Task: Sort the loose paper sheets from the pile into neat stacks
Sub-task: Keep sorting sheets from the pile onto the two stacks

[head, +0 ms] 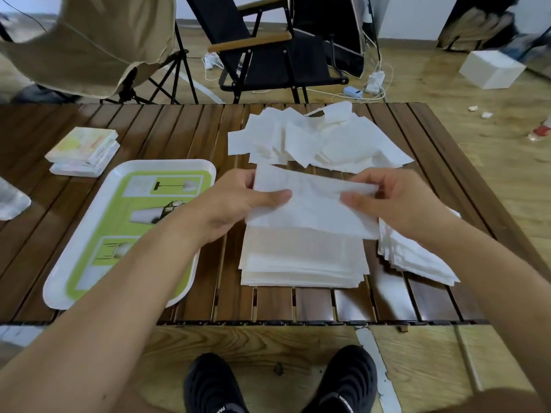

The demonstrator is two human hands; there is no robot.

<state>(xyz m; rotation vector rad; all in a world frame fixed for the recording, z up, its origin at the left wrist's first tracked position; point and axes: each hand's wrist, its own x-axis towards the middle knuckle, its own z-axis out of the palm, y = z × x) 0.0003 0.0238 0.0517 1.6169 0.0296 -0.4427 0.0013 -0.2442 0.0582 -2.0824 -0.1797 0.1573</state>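
Left hand (238, 204): it pinches the left edge of a sheet, above the far part of the middle stack. The thumb (280, 195) lies flat on top of the paper and points right. The other fingers are curled behind the sheet's far left corner, mostly hidden.
Right hand (396, 201): it pinches the right edge of the same sheet, above the middle stack's far right corner. The thumb presses on top and points left, and the fingers (374, 181) curl close together over the far edge.
Sheet (313, 207): white and lightly creased, it is stretched between the two hands. It is lifted and tilted over the middle stack, with its near edge hanging down towards the stack's top.
Middle stack (301, 263): squared white sheets that lie flat on the slatted wooden table (167, 135), near its front edge.
Second stack (417, 257): just right of the middle stack, fanned out and less even. The right wrist partly covers it.
Loose pile (322, 138): overlapping white sheets beyond the middle stack, towards the table's far edge.
Tray (86, 234): white rim with a green printed centre, left of the middle stack, under the left forearm.
Booklets (85, 150): a small stack far to the left of the middle stack, beyond the tray.
Shoes (211, 386): a black pair on the floor, nearer than the middle stack.
Chair (268, 55): black, well beyond the middle stack, behind the table.
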